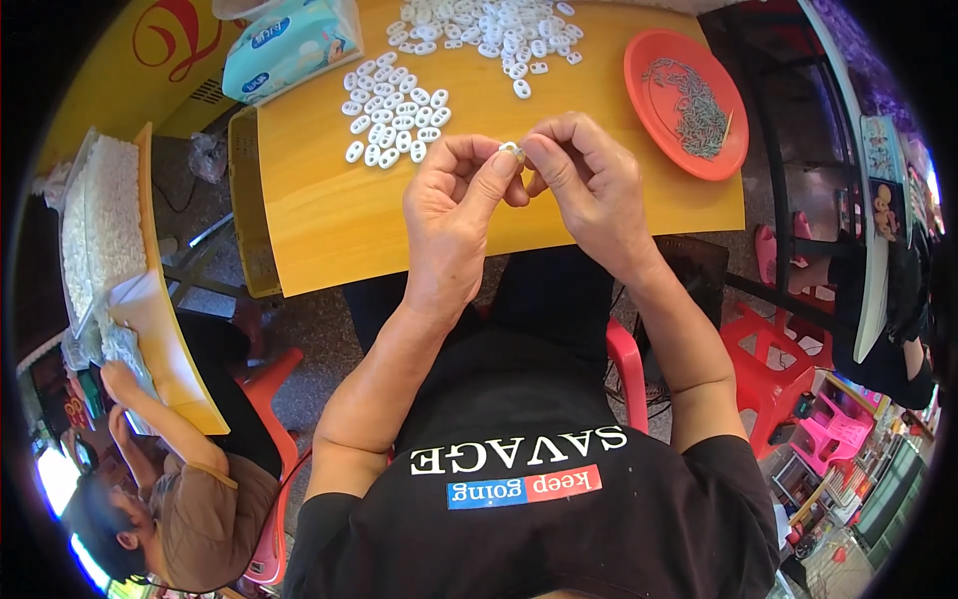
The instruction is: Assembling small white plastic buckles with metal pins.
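My left hand (451, 215) and my right hand (596, 190) meet above the near part of the yellow table (349, 225). Both are closed in a pinch on a small white plastic piece (510, 148), mostly covered by the fingertips. Left of the hands lies a spread group of white oval pieces with two holes each (396, 112). A larger heap of similar white pieces (499, 25) covers the table's far side. At the right, a red plate (644, 115) holds many small grey metal parts (699, 120), too small to name, and a thin stick.
A turquoise tissue pack (289, 50) stands at the far left of the table. Further left, another person (215, 509) works at a separate table (175, 349) with plastic bags. Red stools (763, 374) stand on the right, and a yellow crate (254, 205) is beside the table's left edge.
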A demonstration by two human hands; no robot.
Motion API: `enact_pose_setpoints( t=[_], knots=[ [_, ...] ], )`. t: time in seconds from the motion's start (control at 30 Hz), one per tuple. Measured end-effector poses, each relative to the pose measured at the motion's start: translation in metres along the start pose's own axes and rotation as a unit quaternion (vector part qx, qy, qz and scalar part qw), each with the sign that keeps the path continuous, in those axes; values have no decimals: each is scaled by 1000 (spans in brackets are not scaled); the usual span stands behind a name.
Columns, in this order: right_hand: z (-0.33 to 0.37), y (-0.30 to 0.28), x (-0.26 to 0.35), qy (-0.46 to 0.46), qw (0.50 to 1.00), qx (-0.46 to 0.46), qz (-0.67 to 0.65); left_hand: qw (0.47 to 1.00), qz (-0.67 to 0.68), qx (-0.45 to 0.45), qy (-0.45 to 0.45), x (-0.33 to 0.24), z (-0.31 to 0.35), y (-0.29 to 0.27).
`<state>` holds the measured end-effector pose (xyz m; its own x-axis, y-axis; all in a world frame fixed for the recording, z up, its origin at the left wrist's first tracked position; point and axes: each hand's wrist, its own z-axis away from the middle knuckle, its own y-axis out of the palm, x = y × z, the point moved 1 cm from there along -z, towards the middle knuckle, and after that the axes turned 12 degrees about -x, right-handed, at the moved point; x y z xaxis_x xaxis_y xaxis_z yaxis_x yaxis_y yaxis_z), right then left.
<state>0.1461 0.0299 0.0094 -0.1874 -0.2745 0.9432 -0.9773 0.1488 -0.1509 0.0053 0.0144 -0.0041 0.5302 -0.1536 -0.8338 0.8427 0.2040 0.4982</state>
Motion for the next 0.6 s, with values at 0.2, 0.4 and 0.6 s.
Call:
enact_pose_setpoints(
  t=[0.2,0.4,0.6],
  knots=[
    [8,8,1,40,996,-38,-65,1000,21,-9,8,3,2,1],
    [7,8,-4,-15,997,-59,-39,998,65,-3,-20,3,0,4],
    [0,4,4,36,999,-16,2,993,-76,-15,92,-1,-3,-1]
  ],
)
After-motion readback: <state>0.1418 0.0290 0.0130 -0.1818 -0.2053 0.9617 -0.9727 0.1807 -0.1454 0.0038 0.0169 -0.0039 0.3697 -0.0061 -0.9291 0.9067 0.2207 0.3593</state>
